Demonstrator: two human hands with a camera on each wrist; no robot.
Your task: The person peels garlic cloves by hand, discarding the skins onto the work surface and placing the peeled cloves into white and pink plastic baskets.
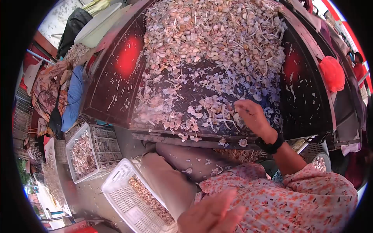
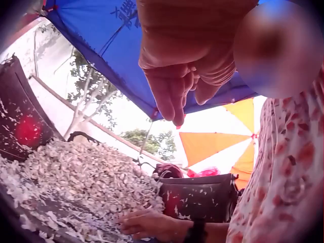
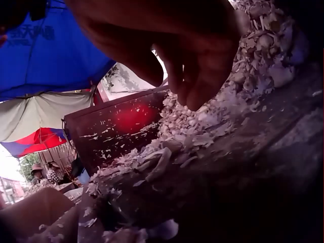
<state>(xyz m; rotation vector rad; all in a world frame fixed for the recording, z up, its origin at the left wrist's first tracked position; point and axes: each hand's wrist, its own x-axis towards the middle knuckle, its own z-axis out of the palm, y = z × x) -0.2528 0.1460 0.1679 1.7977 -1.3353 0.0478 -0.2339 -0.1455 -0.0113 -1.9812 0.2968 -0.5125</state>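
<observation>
A large heap of garlic cloves fills the back of a dark, high-sided wooden tray. Papery garlic skins and stalk bits lie scattered over its front part. Low over these scraps, at the tray's front right, is my right hand, fingers loosely bent and pointing left. Nothing shows between its fingers in the right wrist view. My left hand, blurred, hangs in front of my body beside a white basket, its fingers relaxed; the left wrist view shows no object in it.
The white basket at lower left holds garlic cloves. Beside it stands a white crate of garlic. A pale basin sits beyond the tray's left wall, a red plastic bag at its right wall. Umbrellas stretch overhead.
</observation>
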